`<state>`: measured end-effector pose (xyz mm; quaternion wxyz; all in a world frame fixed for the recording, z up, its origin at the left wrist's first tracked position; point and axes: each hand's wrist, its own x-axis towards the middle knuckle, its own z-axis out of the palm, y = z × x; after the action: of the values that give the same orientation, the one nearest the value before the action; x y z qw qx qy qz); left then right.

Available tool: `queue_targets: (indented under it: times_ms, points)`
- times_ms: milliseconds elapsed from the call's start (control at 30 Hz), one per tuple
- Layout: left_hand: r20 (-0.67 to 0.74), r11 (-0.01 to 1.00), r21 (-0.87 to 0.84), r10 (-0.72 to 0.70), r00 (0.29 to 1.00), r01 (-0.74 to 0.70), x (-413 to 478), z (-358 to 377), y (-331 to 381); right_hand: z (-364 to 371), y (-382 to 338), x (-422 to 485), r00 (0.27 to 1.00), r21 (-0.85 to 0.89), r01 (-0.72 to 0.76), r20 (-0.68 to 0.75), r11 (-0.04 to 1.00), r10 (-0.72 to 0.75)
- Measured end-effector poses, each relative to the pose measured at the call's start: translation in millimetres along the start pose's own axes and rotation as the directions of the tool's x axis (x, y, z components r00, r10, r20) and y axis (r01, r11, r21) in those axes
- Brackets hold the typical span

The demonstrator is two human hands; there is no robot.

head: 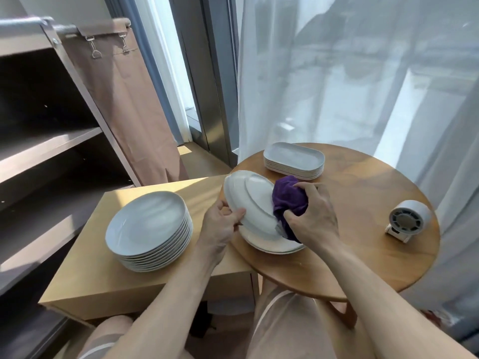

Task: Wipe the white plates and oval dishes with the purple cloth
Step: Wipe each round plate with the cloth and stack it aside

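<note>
2 hands (220,225) (315,216), 1 plate (248,200), 1 cloth (287,200)

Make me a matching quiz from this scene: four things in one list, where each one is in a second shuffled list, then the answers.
1. stack of round plates
2. stack of oval dishes
3. purple cloth
4. tilted white plate

A. bunched in the right hand
B. rim pinched by the left hand
C. on the square side table
D. at the far edge of the round table

Pairs: 1-C, 2-D, 3-A, 4-B
</note>
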<state>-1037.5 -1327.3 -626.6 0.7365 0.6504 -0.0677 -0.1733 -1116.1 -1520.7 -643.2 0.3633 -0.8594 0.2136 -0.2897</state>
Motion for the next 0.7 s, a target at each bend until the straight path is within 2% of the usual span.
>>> queue_targets:
  times_ms: [100, 300, 433, 567, 700]
  points:
    - [0.015, 0.950, 0.278, 0.145, 0.989, -0.144, -5, -12, 23, 2, -1, -3, 0.999, 0.009, 0.028, 0.024, 1.000, -0.029]
    - [0.127, 0.704, 0.631, 0.322, 0.938, -0.327, -30, -51, 58, 16, -13, -14, 0.982, 0.009, 0.163, 0.093, 0.987, -0.163]
    - [0.266, 0.329, 0.833, 0.467, 0.843, -0.445, -42, -82, 78, 25, -23, -21, 0.958, 0.068, 0.232, 0.158, 0.970, -0.240]
    - [0.440, -0.104, 0.883, 0.523, 0.730, -0.458, -47, -110, 86, 29, -27, -26, 0.937, 0.090, 0.282, 0.189, 0.955, -0.295]
    - [0.551, -0.318, 0.834, 0.473, 0.688, -0.450, -47, -134, 80, 30, -28, -28, 0.929, 0.076, 0.283, 0.226, 0.956, -0.293]
